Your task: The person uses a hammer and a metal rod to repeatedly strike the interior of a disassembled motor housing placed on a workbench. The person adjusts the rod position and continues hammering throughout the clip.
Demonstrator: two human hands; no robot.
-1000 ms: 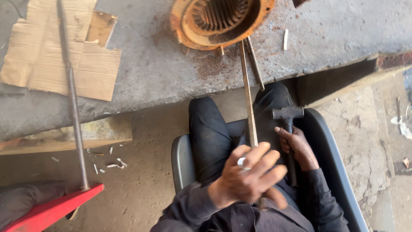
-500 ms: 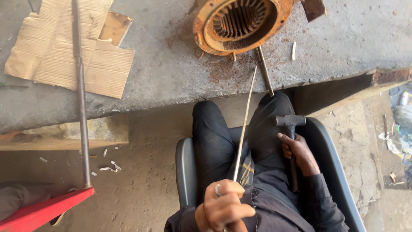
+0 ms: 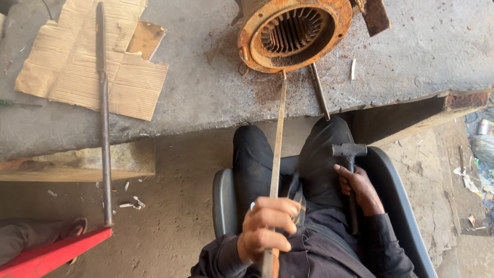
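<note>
Left hand [image 3: 267, 231] fisted round a long flat bar [image 3: 278, 144], tip at 12 o'clock against the rusty motor housing [image 3: 294, 32] rim, prob. to pry. Right hand [image 3: 360, 188] wraps hammer [image 3: 350, 154] handle, parked on lap at 3 o'clock.

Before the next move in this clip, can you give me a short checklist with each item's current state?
1. Left hand closed around the long flat metal bar: ok.
2. Bar's far tip at the rim of the rusty round motor housing: ok, though true contact cannot be told.
3. Right hand gripping the hammer by its handle, head up: ok.
4. Hammer clear of the bar, resting by the thigh: ok.
5. Housing steady on the concrete slab: cannot tell.
6. Second thin rod lying beside the bar near the housing, possibly in the way: cannot tell.
</note>
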